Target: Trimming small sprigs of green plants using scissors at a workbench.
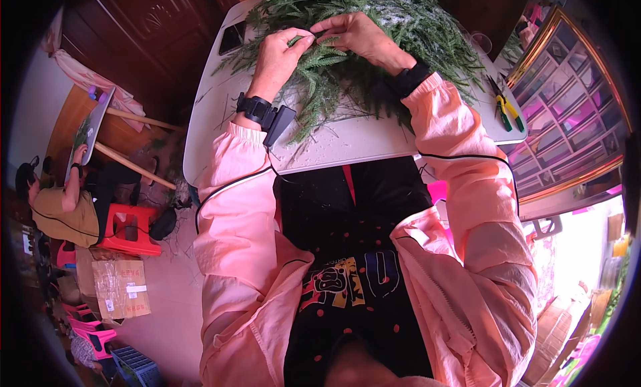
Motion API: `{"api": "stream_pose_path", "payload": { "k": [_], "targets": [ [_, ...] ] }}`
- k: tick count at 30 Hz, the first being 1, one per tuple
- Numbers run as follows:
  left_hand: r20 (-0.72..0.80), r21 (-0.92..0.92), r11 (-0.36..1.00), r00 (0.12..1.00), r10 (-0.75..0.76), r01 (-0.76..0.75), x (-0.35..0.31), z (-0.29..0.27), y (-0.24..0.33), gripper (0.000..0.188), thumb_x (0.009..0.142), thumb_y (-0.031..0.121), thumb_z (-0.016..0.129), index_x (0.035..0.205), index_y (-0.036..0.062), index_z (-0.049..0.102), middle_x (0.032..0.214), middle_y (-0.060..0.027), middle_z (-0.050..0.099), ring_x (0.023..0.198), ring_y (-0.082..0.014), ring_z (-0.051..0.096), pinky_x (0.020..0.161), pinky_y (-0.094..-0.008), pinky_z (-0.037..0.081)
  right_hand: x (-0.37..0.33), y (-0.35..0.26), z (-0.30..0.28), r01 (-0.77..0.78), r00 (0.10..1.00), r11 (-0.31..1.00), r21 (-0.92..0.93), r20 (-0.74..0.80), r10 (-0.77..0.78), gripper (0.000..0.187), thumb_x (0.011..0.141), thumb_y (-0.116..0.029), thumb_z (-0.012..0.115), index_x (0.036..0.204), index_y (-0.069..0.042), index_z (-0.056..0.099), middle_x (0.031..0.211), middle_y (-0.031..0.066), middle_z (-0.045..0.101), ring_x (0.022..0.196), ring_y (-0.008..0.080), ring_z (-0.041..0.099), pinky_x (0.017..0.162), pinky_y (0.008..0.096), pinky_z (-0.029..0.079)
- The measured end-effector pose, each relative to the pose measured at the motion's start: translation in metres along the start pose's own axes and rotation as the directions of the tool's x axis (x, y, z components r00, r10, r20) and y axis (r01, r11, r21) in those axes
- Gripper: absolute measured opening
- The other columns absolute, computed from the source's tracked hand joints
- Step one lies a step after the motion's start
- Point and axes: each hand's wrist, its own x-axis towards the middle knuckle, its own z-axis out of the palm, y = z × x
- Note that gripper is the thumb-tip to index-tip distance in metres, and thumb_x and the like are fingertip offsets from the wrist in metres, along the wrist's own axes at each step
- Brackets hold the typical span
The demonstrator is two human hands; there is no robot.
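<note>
A heap of green needled branches, flecked with white in places [400,20], covers the far part of the white table [374,141]. Over its near edge, my left hand [275,61] pinches a small green sprig [294,40] between thumb and forefinger. My right hand [360,41] meets it fingertip to fingertip, its thumb and fingers closed at the sprig's end. What exactly lies between the right fingertips is partly hidden. A longer needled branch [314,93] hangs down below both hands onto the tabletop.
Pliers with yellow and green handles [505,108] lie at the table's right edge. A dark phone-like slab [232,38] rests at the far left. On the left, another person [67,213] sits by a red stool [127,228] near a cardboard box [121,288].
</note>
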Motion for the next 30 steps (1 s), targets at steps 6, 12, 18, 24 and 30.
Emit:
{"api": "stream_pose_path", "payload": {
  "k": [6, 12, 18, 24, 30],
  "targets": [
    [-0.066, -0.326, 0.940, 0.995, 0.079, -0.097, 0.002, 0.005, 0.003, 0.019, 0.083, 0.006, 0.064, 0.102, 0.0054, 0.069, 0.082, -0.0031, 0.069, 0.072, -0.0036, 0.055, 0.068, -0.0219, 0.045, -0.009, -0.022, -0.002, -0.141, 0.990, 0.969, 0.204, 0.000, 0.144, 0.042, 0.081, 0.009, 0.053, 0.121, 0.000, 0.058, 0.093, 0.0026, 0.066, 0.051, 0.0012, 0.042, 0.044, 0.0144, 0.033],
    [-0.056, -0.344, 0.927, 0.989, 0.140, -0.151, 0.002, 0.001, 0.012, 0.027, 0.081, 0.000, 0.063, 0.106, 0.0081, 0.069, 0.090, -0.0032, 0.068, 0.082, -0.0083, 0.060, 0.077, -0.0223, 0.047, -0.006, -0.016, -0.014, -0.255, 0.967, 0.770, 0.585, 0.159, 0.199, 0.038, 0.080, 0.009, 0.056, 0.116, 0.000, 0.060, 0.076, 0.0009, 0.065, 0.045, 0.0006, 0.036, 0.039, 0.0153, 0.028],
    [0.083, -0.243, 0.891, 0.907, 0.414, -0.384, 0.002, -0.005, 0.024, 0.034, 0.075, -0.008, 0.064, 0.104, 0.0085, 0.070, 0.101, -0.0041, 0.066, 0.094, -0.0150, 0.062, 0.086, -0.0250, 0.048, -0.005, -0.008, -0.023, -0.273, 0.961, 0.875, 0.399, 0.154, 0.229, 0.043, 0.081, 0.006, 0.054, 0.125, 0.002, 0.051, 0.077, 0.0001, 0.061, 0.044, 0.0001, 0.035, 0.039, 0.0152, 0.027],
    [0.142, -0.152, 0.924, 0.917, 0.372, -0.351, 0.000, -0.019, 0.022, 0.034, 0.070, -0.014, 0.063, 0.098, 0.0043, 0.069, 0.101, -0.0045, 0.066, 0.097, -0.0167, 0.062, 0.088, -0.0261, 0.047, -0.004, -0.021, -0.026, -0.299, 0.943, 0.920, 0.253, 0.224, 0.245, 0.030, 0.084, -0.010, 0.066, 0.111, 0.001, 0.061, 0.074, 0.0025, 0.065, 0.042, -0.0004, 0.037, 0.037, 0.0139, 0.026],
    [0.091, -0.122, 0.930, 0.929, 0.359, -0.348, -0.001, -0.019, 0.023, 0.029, 0.071, -0.012, 0.065, 0.094, 0.0045, 0.070, 0.097, -0.0057, 0.068, 0.093, -0.0157, 0.064, 0.083, -0.0252, 0.050, -0.004, -0.027, -0.036, -0.450, 0.861, 0.878, 0.163, 0.342, 0.378, 0.030, 0.085, -0.012, 0.068, 0.110, 0.003, 0.063, 0.075, 0.0039, 0.065, 0.048, -0.0001, 0.043, 0.042, 0.0139, 0.033]
  ]
}}
